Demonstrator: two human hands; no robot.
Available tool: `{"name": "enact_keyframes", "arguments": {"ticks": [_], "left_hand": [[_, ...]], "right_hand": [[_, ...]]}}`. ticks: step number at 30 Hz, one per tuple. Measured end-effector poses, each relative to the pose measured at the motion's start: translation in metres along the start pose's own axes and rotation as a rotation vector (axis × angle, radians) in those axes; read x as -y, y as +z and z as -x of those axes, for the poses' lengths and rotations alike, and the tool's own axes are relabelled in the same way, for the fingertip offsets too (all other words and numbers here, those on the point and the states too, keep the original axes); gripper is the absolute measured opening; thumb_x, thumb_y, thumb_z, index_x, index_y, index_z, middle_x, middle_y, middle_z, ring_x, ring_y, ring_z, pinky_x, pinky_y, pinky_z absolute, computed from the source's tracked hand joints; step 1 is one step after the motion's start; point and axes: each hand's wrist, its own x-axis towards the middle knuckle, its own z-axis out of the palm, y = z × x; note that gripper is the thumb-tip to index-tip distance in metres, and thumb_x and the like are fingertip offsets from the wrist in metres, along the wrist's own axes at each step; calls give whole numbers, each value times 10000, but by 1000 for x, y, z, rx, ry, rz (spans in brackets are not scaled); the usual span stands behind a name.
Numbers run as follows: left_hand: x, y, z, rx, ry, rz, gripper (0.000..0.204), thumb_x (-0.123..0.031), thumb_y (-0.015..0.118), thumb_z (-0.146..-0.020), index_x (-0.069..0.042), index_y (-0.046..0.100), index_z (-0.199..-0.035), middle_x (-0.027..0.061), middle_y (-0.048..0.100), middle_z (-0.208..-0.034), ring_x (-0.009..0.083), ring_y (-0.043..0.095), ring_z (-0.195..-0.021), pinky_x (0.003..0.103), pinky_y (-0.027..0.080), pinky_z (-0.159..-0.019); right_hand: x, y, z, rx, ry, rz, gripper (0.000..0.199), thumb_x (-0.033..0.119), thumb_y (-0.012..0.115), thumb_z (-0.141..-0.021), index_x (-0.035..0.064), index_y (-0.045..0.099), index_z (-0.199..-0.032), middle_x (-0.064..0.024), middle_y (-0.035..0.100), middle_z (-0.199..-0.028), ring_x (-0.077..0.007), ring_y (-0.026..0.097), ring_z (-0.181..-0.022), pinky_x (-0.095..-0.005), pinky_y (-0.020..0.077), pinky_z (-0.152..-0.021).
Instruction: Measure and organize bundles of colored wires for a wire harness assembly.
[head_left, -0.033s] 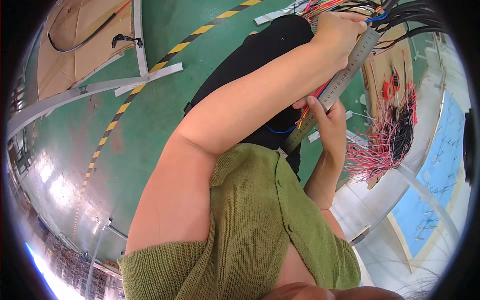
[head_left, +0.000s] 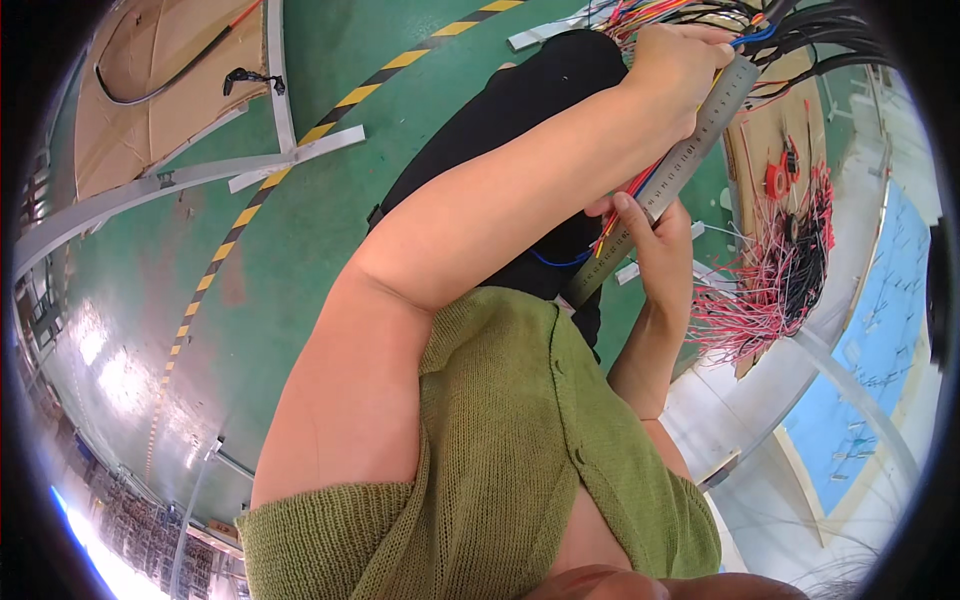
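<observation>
A long steel ruler (head_left: 690, 155) lies slantwise over my lap, its far end up beside a thick bunch of black cables (head_left: 830, 35). Alongside the ruler runs a bundle of red, blue and yellow wires (head_left: 643, 183), with loose ends below it. My left hand (head_left: 675, 70) is closed at the ruler's far end, its fingertips pinching the wires where a blue one shows. Farther down, my right hand (head_left: 663, 250) grips the ruler and the wires together, thumb on top. My left wrist and forearm hide part of the wires.
On the right, a heap of red, white and black wires (head_left: 775, 285) lies by a red tape roll (head_left: 777, 180) on cardboard. A blue sheet (head_left: 860, 370) is beyond it. At left stands a metal-framed cardboard surface (head_left: 170, 90); striped floor tape (head_left: 245, 215) crosses the green floor.
</observation>
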Motion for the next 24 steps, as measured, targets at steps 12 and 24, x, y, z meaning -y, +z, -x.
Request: {"name": "enact_keyframes", "arguments": {"ticks": [12,24], "left_hand": [[9,-1,-8,-32,67,59,121,35,596,-839,39,643,-951,160,615,-836,230,633,-664,432,577,-493],[6,-5,-4,27,9,79,137,11,608,-851,35,638,-982,131,637,-906,205,620,-814,355,529,-709]], "right_hand": [[5,3,-1,-58,69,-64,154,57,610,-897,-38,528,-987,-142,691,-866,-112,607,-678,-246,495,-617],[1,0,-2,-26,37,-30,134,49,598,-886,-33,541,-976,-132,685,-825,-127,637,-702,-251,497,-618]]}}
